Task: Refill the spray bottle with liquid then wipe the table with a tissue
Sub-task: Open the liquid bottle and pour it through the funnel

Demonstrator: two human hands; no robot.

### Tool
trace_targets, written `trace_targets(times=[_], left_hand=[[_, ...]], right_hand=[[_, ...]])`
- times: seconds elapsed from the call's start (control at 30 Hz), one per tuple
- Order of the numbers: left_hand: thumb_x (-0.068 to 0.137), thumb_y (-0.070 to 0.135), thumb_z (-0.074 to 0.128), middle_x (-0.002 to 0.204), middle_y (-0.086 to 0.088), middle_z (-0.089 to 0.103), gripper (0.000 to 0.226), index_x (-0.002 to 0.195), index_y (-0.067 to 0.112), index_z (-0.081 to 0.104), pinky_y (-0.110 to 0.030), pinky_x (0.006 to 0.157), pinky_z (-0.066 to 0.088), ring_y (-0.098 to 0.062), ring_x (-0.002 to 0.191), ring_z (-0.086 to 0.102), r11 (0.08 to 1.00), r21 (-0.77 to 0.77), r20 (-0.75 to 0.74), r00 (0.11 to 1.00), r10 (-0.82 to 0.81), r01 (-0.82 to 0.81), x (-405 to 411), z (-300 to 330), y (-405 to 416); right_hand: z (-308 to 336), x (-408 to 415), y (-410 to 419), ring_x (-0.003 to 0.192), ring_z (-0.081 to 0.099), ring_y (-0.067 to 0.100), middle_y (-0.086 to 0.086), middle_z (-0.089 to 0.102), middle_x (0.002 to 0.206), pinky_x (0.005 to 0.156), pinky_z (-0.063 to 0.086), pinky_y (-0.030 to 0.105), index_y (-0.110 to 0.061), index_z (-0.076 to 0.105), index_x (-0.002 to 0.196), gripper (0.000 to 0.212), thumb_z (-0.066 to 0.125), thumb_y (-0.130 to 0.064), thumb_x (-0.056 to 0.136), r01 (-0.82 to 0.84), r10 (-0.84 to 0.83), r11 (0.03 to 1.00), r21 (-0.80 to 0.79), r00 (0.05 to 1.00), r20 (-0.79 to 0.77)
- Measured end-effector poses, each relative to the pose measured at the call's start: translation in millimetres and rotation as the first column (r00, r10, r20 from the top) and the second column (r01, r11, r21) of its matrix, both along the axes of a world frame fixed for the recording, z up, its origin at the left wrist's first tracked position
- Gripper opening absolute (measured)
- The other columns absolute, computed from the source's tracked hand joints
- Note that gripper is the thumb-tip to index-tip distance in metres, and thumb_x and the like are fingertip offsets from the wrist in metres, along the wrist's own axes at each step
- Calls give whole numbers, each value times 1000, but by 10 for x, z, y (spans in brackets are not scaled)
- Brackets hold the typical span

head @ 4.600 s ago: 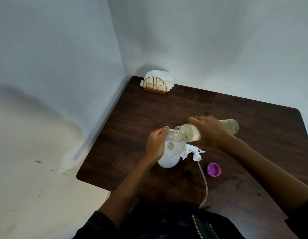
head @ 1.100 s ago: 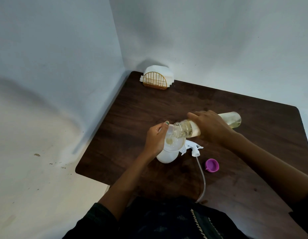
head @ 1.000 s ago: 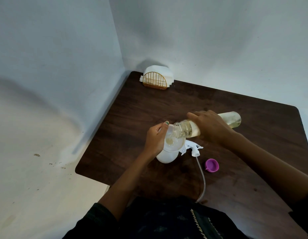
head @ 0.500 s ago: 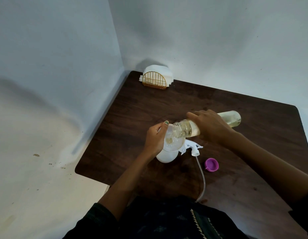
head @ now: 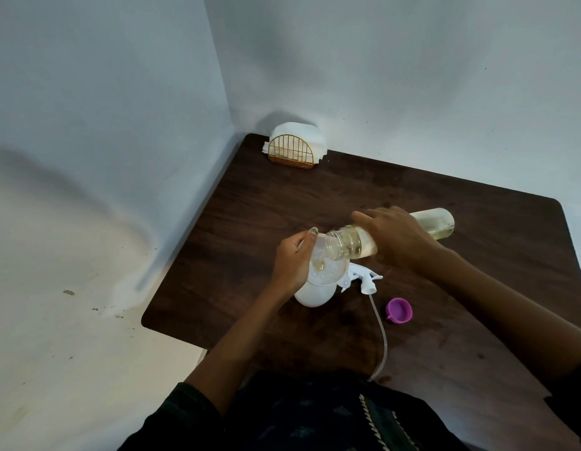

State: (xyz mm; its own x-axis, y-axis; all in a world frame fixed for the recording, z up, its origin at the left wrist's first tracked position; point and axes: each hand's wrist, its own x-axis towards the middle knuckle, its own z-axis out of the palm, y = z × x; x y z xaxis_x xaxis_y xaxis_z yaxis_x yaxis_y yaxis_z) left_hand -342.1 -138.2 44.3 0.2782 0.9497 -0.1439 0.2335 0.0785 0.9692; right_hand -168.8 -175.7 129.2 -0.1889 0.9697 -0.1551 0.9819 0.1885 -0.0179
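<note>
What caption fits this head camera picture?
Right hand tips clear bottle into funnel that left hand steadies on white spray bottle.

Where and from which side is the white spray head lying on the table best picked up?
Take the spray head by its chunky white body, coming from above on the side near the purple cap. It lies flat beside the white bottle, which the left hand holds; its thin tube trails toward the person and looks too floppy to grip.
</note>
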Motion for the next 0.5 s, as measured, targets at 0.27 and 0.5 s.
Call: trace_targets(times=[0.27,0.5], left_hand=[[97,31,45,68,-11,49,48,80,-13,55,-31,58,34,-19,63,42,1000,-6,15,1000,-2,2,1,-5,-5],[98,28,45,63,-6,50,39,69,7,60,-21,54,36,-12,59,45,1000,-24,3,1000,-5,5,7,20,-10]], right_hand=[[-17,7,5,101,57,23,3,61,108,84,38,34,-19,47,113,45,70,-23,74,2,-2,1000,1,1000,-3],[2,-3,2,103,57,23,3,61,110,85,38,35,-18,47,115,47,69,-23,74,-2,2,1000,-8,1000,10]])
